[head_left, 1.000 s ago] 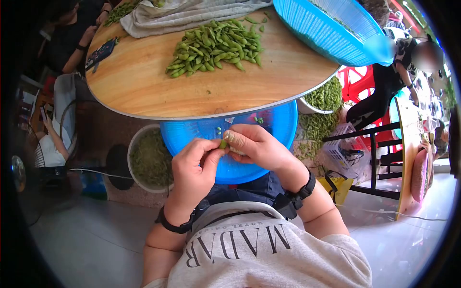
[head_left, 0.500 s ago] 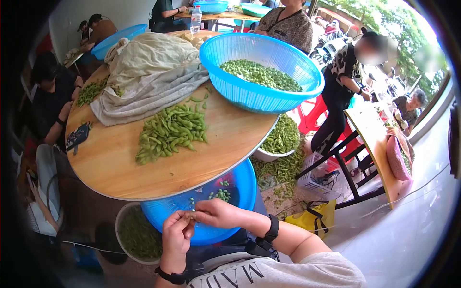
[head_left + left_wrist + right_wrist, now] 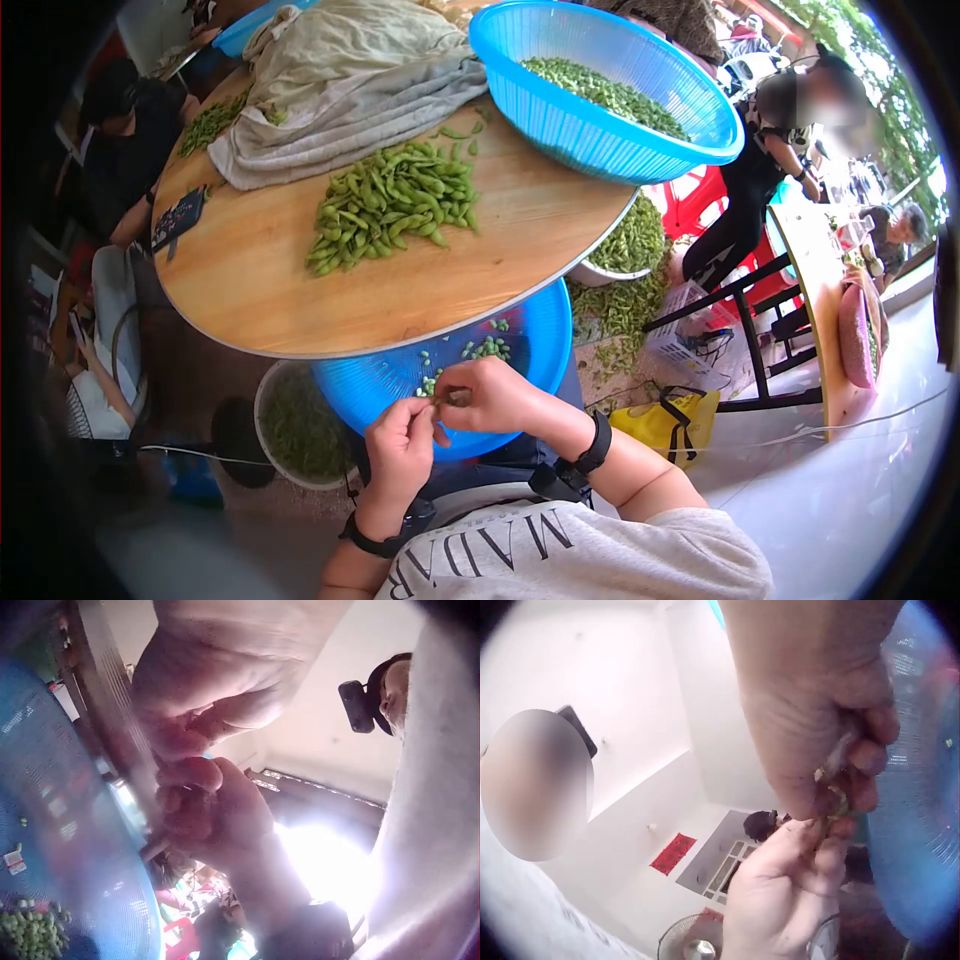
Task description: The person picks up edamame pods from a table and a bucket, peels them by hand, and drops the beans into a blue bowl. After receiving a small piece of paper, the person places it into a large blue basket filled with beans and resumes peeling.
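Observation:
In the head view my left hand [image 3: 398, 452] and right hand [image 3: 497, 398] meet at the fingertips over a blue plastic basin [image 3: 556, 335]. Between them both pinch a small edamame pod [image 3: 838, 796], mostly hidden by the fingers in the right wrist view. The right hand's fingers are curled in, while the left thumb and forefinger come up from below. Several shelled green beans [image 3: 487, 348] lie in the basin under the hands. On the round wooden table [image 3: 260, 310] beyond sits a pile of unshelled edamame pods [image 3: 395, 205].
A blue basket [image 3: 610, 150] of shelled beans stands at the table's right edge, beside a grey cloth [image 3: 340, 130]. A phone [image 3: 180, 218] lies at the left edge. Tubs of pods [image 3: 632, 240] and husks [image 3: 300, 420] flank the basin. Other people sit or stand around.
The head view tilts up, then partly back down. Both hands stay together over the basin; the green pod that showed between the fingertips a second ago is now mostly covered.

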